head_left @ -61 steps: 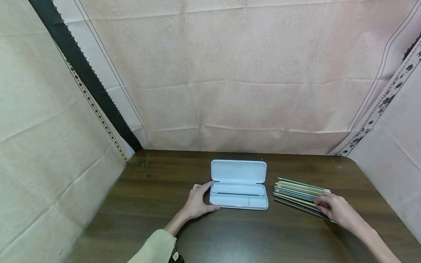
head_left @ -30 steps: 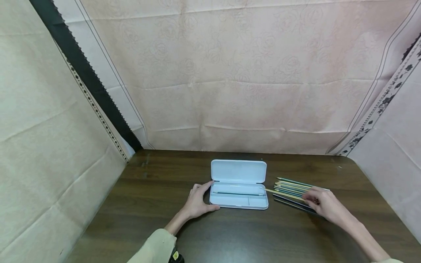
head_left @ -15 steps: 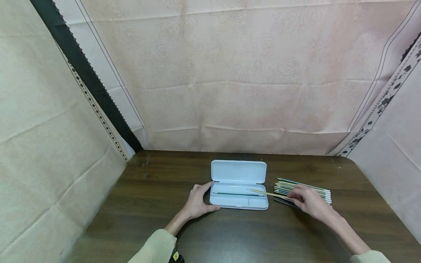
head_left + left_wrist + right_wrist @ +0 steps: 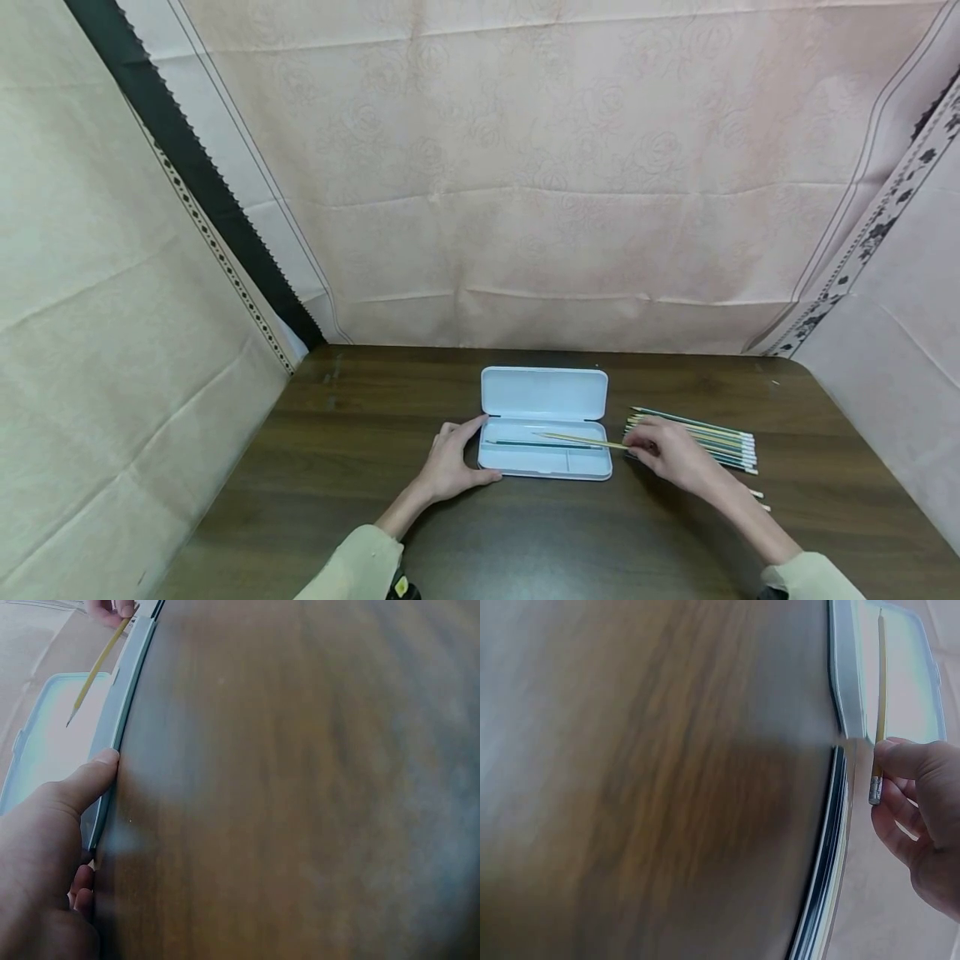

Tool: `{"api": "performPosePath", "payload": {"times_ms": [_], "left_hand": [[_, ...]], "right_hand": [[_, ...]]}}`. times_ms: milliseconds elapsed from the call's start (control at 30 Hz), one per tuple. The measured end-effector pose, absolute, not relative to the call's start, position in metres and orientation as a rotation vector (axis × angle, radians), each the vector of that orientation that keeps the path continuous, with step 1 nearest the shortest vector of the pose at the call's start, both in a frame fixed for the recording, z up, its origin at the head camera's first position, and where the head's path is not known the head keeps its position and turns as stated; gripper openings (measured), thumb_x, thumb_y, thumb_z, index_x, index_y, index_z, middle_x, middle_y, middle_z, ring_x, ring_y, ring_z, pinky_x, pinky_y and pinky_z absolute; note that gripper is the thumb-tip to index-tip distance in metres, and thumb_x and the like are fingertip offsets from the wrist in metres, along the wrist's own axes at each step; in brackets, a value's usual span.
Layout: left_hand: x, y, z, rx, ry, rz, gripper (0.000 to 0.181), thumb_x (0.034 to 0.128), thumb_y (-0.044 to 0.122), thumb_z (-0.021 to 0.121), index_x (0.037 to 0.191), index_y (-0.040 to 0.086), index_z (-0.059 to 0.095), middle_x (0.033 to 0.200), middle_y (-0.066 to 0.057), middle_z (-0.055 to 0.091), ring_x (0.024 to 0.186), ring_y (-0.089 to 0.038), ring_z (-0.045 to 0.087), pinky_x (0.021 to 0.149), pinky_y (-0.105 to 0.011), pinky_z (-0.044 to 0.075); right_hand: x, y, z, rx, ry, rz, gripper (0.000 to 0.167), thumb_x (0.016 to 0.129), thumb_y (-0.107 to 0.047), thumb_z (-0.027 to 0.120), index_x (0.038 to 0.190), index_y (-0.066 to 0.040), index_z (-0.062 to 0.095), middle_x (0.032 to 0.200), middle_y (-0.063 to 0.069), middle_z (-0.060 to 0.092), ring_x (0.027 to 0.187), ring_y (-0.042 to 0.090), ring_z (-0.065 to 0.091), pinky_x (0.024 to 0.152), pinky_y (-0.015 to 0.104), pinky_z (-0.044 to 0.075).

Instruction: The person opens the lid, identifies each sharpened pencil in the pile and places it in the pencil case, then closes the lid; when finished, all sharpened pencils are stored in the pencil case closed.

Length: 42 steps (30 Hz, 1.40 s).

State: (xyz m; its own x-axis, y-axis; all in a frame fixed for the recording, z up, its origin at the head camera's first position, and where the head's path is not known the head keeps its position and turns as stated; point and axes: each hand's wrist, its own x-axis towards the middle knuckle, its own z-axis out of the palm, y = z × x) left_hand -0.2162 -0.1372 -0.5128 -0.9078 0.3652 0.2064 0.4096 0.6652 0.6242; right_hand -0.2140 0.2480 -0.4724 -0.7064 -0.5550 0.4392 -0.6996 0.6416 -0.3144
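Note:
A light blue pencil case [image 4: 525,460] lies with its lid raised on the brown table, one teal pencil [image 4: 517,442] in its long compartment. My left hand [image 4: 450,462] grips the case's left end, thumb along the front edge, as the left wrist view also shows. Between thumb and fingers my right hand [image 4: 671,452] pinches a yellow pencil [image 4: 577,438] near its eraser end; its tip reaches over the case. In the right wrist view the yellow pencil [image 4: 882,690] has a metal band and eraser just below the fingertips.
Right of the case, partly behind my right hand, lies a row of several pencils [image 4: 731,442] with white ends. Pale cloth [image 4: 555,192] hangs behind the brown table [image 4: 360,417] and at both sides.
My right hand has picked the yellow pencil from the row and carried it left, so its tip is now over the case. The left hand has stayed on the case.

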Motion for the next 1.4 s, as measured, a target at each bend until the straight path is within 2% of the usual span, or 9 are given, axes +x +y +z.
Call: {"api": "performPosePath", "payload": {"times_ms": [233, 500, 1033, 1400], "left_hand": [[-0.216, -0.137, -0.513, -0.652, -2.811, -1.081, 0.09, 0.0776, 0.045, 0.085, 0.151, 0.011, 0.045, 0.146, -0.005, 0.051, 0.112, -0.024, 0.042, 0.089, -0.045, 0.037], [-0.216, -0.137, -0.514, -0.646, -2.82, -1.092, 0.09, 0.0777, 0.045, 0.085, 0.151, 0.011, 0.045, 0.145, -0.005, 0.051, 0.112, -0.023, 0.041, 0.088, -0.044, 0.037], [-0.216, -0.138, -0.517, -0.654, -2.809, -1.078, 0.091, 0.0771, 0.045, 0.085, 0.151, 0.011, 0.045, 0.146, -0.005, 0.051, 0.112, -0.023, 0.042, 0.089, -0.044, 0.038], [-0.217, -0.138, -0.515, -0.65, -2.814, -1.085, 0.091, 0.0774, 0.046, 0.085, 0.151, 0.011, 0.045, 0.146, -0.004, 0.051, 0.112, -0.023, 0.041, 0.089, -0.044, 0.038]], "right_hand": [[-0.218, 0.231, -0.471, 1.013, -2.609, 0.69, 0.023, 0.077, 0.003, 0.083, 0.092, -0.014, 0.076, 0.087, -0.007, 0.063, 0.072, 0.006, 0.053, 0.063, 0.025, 0.051], [-0.223, 0.212, -0.471, 1.042, -2.647, 0.685, 0.021, 0.08, 0.002, 0.082, 0.094, -0.012, 0.076, 0.092, -0.002, 0.066, 0.078, 0.01, 0.057, 0.07, 0.03, 0.054], [-0.23, 0.189, -0.473, 1.094, -2.698, 0.698, 0.014, 0.084, -0.002, 0.079, 0.092, -0.012, 0.076, 0.087, -0.006, 0.062, 0.074, 0.006, 0.054, 0.067, 0.027, 0.052], [-0.23, 0.196, -0.471, 1.068, -2.689, 0.741, 0.015, 0.083, 0.0, 0.08, 0.094, -0.01, 0.076, 0.089, -0.005, 0.063, 0.075, 0.008, 0.056, 0.068, 0.027, 0.053]]}}
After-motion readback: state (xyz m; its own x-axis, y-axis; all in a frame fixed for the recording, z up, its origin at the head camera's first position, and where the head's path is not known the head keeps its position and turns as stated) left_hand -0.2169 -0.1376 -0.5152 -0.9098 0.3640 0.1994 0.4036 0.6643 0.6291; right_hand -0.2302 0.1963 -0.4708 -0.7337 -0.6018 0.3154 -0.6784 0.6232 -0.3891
